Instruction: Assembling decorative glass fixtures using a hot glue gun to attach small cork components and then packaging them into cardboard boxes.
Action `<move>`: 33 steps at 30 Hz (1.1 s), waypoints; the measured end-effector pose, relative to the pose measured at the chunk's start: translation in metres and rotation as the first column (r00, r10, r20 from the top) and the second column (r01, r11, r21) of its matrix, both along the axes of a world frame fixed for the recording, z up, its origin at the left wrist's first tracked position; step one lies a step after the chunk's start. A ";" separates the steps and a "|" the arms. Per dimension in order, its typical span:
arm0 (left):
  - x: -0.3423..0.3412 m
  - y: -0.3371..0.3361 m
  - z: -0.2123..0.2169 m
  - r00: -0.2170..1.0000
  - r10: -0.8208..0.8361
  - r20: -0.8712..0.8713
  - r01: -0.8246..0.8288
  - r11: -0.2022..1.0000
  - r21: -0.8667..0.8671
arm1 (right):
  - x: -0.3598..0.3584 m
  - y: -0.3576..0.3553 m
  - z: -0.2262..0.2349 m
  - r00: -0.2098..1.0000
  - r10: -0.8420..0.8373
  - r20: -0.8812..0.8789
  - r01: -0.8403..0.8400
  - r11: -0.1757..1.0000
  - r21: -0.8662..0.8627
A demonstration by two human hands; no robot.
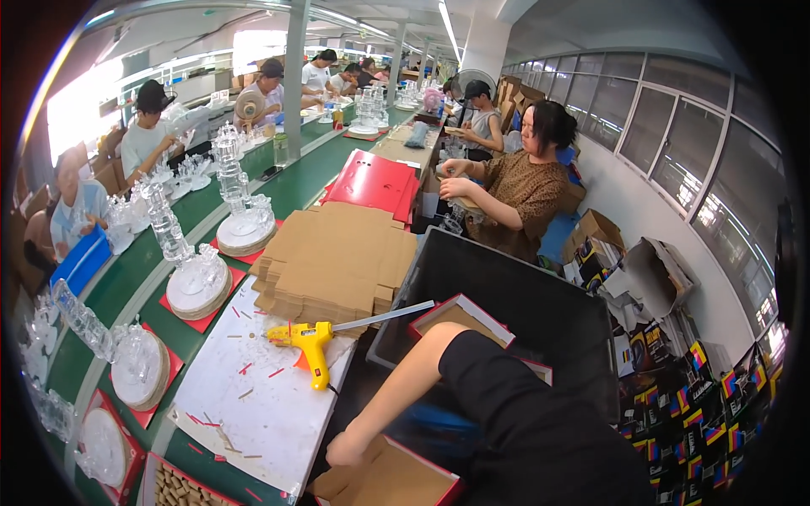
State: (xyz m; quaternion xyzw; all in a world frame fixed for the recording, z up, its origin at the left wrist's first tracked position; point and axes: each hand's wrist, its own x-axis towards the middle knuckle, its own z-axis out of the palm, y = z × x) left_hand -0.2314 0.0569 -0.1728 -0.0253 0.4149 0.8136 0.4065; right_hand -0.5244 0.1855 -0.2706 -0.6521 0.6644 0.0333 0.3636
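My left hand [344, 451] reaches down from a black short sleeve at the lower right and grips the near-left rim of an open cardboard box with a red outside [396, 481]. My right hand is out of sight. A yellow glue gun [310, 339] lies on the white board [253, 405] just above that hand, its long nozzle pointing right. Behind my forearm a dark plastic bin [540, 312] holds another red-edged box [460, 314].
A stack of flat brown cardboard [337, 257] and red sheets [375, 181] lie beyond the board. Clear glass ornaments on round bases [198, 287] line the green conveyor [295, 181] at left. Several seated people work along it. Printed cartons [683, 422] pile up at right.
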 end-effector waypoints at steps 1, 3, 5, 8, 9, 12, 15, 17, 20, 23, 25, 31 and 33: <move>-0.003 -0.006 0.008 1.000 0.005 -0.014 -0.005 1.000 0.021 | 0.002 -0.001 0.012 1.000 0.000 0.000 0.000 1.000 -0.003; -0.009 -0.017 0.023 0.999 0.016 -0.041 -0.013 0.998 0.066 | 0.003 -0.002 0.024 0.999 -0.024 -0.029 0.024 1.000 0.001; -0.020 -0.026 0.033 0.998 0.006 -0.066 0.002 0.993 0.117 | 0.000 0.002 0.006 0.997 -0.046 -0.066 0.043 0.998 -0.048; -0.022 -0.039 0.049 0.995 0.038 -0.094 -0.020 0.982 0.190 | 0.000 -0.015 0.012 0.990 0.042 -0.132 -0.053 0.996 -0.074; -0.011 -0.045 0.041 0.994 0.071 -0.087 -0.054 0.981 0.184 | 0.004 -0.030 0.019 0.975 0.154 -0.162 -0.165 0.985 -0.055; -0.025 -0.042 -0.047 0.929 0.367 -0.038 -0.162 0.500 0.851 | 0.012 -0.029 -0.005 0.966 0.180 -0.184 -0.214 0.958 -0.188; -0.046 -0.012 0.017 0.790 0.530 -0.308 -0.611 0.718 -0.334 | 0.024 -0.007 0.004 0.930 0.189 -0.316 -0.278 0.924 -0.264; -0.052 -0.010 -0.013 0.686 -0.099 -0.721 -0.679 0.270 -0.683 | 0.037 0.000 0.011 0.965 0.054 -0.256 -0.111 0.971 -0.211; -0.061 -0.006 -0.066 0.646 -0.016 -0.763 -0.741 0.224 -0.632 | 0.048 0.023 0.005 0.987 -0.092 -0.130 0.044 0.943 -0.328; -0.072 -0.009 -0.087 0.801 0.161 -0.576 -0.578 0.456 -0.677 | 0.048 0.037 -0.003 0.977 -0.215 0.012 0.208 0.926 -0.314; -0.090 -0.011 -0.056 0.940 -0.035 -0.340 -0.226 0.684 -0.694 | 0.043 0.041 0.005 0.957 -0.279 0.080 0.291 0.926 -0.240; -0.111 -0.010 -0.036 0.948 -0.068 -0.310 -0.137 0.794 -0.592 | -0.012 0.051 0.026 0.945 -0.089 0.314 0.116 0.991 -0.068; -0.117 -0.011 -0.043 0.930 -0.110 -0.350 -0.153 0.751 -0.642 | -0.020 0.046 0.025 0.959 -0.095 0.267 0.078 0.994 0.073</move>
